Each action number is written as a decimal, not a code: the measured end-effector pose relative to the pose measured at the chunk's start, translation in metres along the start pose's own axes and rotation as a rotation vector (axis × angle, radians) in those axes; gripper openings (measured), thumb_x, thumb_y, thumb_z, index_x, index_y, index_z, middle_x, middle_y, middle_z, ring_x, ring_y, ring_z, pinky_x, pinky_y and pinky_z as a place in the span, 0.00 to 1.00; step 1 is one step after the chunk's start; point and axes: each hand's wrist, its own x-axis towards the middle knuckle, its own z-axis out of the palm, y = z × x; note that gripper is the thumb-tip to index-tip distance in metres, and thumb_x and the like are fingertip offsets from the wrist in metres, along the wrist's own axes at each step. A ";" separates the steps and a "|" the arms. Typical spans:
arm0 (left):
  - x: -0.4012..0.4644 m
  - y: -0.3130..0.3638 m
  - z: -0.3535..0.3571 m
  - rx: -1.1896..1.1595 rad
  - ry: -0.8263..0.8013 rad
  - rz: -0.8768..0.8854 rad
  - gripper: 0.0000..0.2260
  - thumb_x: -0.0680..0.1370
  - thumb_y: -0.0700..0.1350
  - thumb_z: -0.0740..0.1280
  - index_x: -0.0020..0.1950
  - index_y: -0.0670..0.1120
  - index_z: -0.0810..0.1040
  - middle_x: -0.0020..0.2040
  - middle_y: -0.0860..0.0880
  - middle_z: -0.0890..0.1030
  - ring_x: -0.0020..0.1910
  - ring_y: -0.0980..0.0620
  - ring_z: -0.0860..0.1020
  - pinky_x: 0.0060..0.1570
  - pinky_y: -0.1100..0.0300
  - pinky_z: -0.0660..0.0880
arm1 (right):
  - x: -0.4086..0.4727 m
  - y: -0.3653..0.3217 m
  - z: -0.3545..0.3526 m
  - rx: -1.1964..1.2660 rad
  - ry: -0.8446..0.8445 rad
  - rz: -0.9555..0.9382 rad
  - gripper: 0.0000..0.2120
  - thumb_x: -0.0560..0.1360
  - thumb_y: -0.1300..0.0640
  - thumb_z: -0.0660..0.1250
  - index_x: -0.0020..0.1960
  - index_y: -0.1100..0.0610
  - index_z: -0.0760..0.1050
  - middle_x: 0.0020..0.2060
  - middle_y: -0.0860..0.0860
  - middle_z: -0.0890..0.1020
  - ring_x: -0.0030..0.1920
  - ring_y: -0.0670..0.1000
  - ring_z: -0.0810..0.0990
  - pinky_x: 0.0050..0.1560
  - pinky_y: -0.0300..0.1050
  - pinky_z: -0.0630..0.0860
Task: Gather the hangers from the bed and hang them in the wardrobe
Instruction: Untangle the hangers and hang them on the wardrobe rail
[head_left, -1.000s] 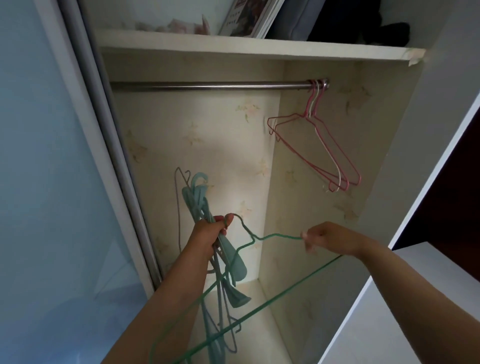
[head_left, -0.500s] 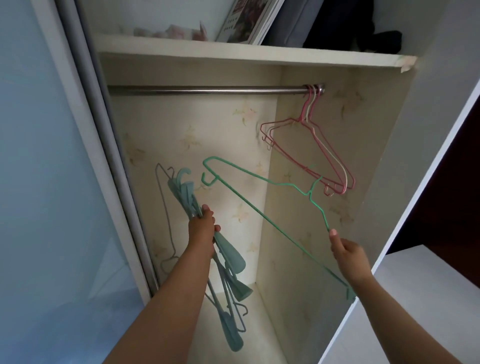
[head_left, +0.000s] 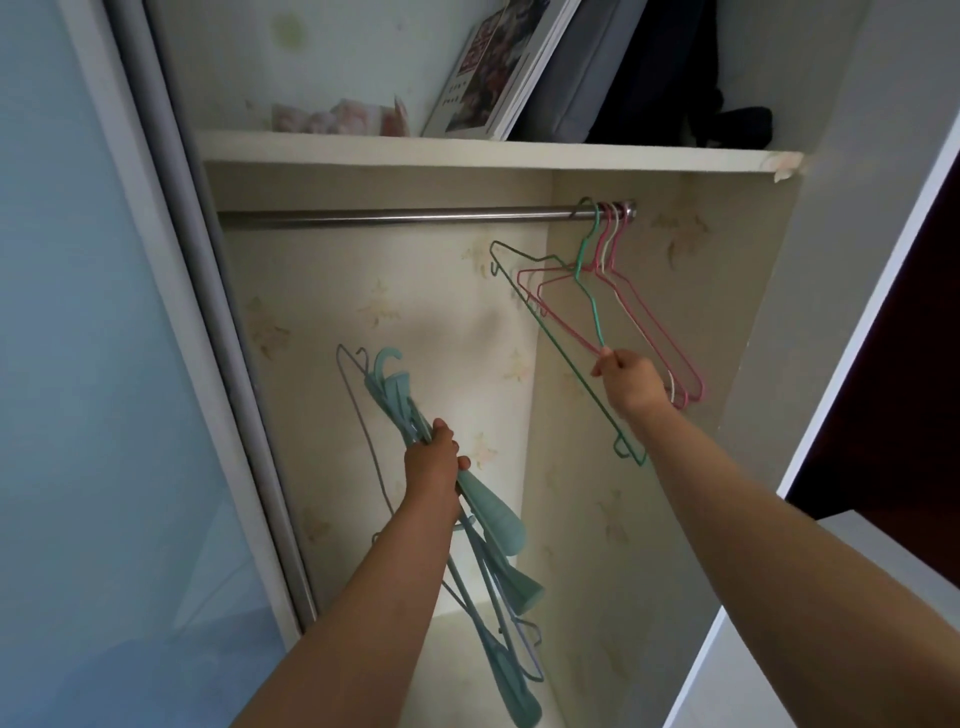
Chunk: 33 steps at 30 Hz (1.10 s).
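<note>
The wardrobe stands open with a steel rail (head_left: 395, 216) across its top. At the rail's right end hang pink and white wire hangers (head_left: 644, 322). Just left of them a green wire hanger (head_left: 566, 353) has its hook over the rail, and my right hand (head_left: 626, 382) still pinches its sloping shoulder wire. Lower left, my left hand (head_left: 434, 462) grips a bundle of teal plastic and thin grey wire hangers (head_left: 493, 540), hooks pointing up, bodies trailing down inside the wardrobe.
A shelf (head_left: 488, 153) above the rail holds a leaning book (head_left: 498, 67), small cards and dark bags. A blue sliding door (head_left: 93, 415) closes the left side. The wardrobe's white right panel (head_left: 841, 291) and a white surface (head_left: 831, 649) lie to the right.
My right hand rose with the green hanger and its hook now sits over the rail next to the pink ones. The left hand stays on the bundle. The camera tilted upward.
</note>
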 end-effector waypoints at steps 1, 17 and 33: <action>-0.002 0.000 0.001 0.012 -0.003 -0.005 0.11 0.80 0.49 0.64 0.40 0.45 0.73 0.34 0.50 0.72 0.25 0.54 0.68 0.26 0.63 0.67 | 0.010 -0.008 0.002 0.022 -0.015 0.016 0.19 0.82 0.54 0.55 0.37 0.58 0.75 0.30 0.52 0.72 0.31 0.53 0.69 0.30 0.40 0.65; -0.012 -0.006 -0.004 -0.096 -0.309 -0.114 0.06 0.81 0.42 0.63 0.56 0.42 0.75 0.44 0.46 0.85 0.40 0.49 0.85 0.45 0.56 0.78 | 0.029 -0.038 -0.005 -0.323 -0.095 0.197 0.17 0.80 0.61 0.56 0.67 0.67 0.67 0.55 0.66 0.75 0.50 0.61 0.81 0.47 0.51 0.79; -0.021 -0.026 0.006 -0.037 -0.388 -0.122 0.12 0.82 0.48 0.61 0.63 0.51 0.79 0.53 0.46 0.73 0.48 0.53 0.73 0.46 0.60 0.72 | -0.147 0.026 0.040 -0.414 -0.514 -0.116 0.14 0.81 0.53 0.54 0.64 0.53 0.70 0.46 0.49 0.78 0.40 0.47 0.74 0.37 0.40 0.67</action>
